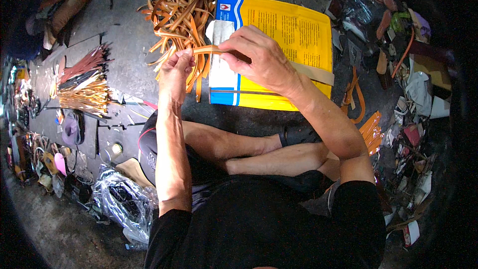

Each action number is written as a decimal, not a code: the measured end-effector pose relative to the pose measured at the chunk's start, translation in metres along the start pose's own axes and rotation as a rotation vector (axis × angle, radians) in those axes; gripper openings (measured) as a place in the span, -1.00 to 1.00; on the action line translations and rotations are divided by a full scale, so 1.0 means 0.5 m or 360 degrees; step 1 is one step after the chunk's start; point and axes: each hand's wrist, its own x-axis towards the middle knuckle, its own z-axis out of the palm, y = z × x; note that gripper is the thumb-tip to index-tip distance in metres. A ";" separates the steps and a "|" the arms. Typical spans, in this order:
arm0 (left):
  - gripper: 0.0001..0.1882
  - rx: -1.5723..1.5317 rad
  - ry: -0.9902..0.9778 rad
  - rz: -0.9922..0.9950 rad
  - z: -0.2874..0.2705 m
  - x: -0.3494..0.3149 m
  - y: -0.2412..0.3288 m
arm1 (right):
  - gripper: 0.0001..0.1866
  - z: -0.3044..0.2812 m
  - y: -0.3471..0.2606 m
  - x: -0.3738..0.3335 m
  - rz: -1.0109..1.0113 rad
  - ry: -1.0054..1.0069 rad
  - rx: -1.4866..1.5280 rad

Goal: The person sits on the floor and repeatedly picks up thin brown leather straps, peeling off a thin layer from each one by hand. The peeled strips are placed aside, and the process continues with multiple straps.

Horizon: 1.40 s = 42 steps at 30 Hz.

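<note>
A tan leather strip (205, 50) is stretched between my two hands, just left of a yellow and blue metal sheet (303, 30). My left hand (175, 69) pinches its left end. At the other end, my right hand (256, 57) grips the strip between thumb and fingers, above the sheet. A white patch (222, 72) lies on the sheet's left side under the right hand. One long pale strip (313, 73) crosses the sheet, partly hidden by my right wrist. Beyond my left hand is a tangled heap of brown leather strips (181, 10).
To the left lies a fanned bundle of dark red, black and orange strips (82, 82). Crumpled clear plastic (124, 199) sits by my left elbow. Orange strips (371, 132) lie beside my right elbow. Mixed scraps (411, 134) cover the floor at the right. My crossed legs (239, 144) are in front.
</note>
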 end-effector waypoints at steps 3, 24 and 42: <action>-0.87 -0.0122 0.0025 -0.0007 -0.021 0.009 -0.008 | -0.82 0.009 0.002 0.008 -0.0038 0.0020 0.0024; -0.89 -0.0506 0.0019 -0.0074 0.067 -0.031 -0.004 | -0.88 0.002 -0.015 0.011 0.0075 -0.0016 0.0107; -0.84 -0.0737 0.0002 -0.0109 0.117 -0.073 0.044 | -0.88 0.010 -0.005 0.018 0.0067 0.0005 0.0086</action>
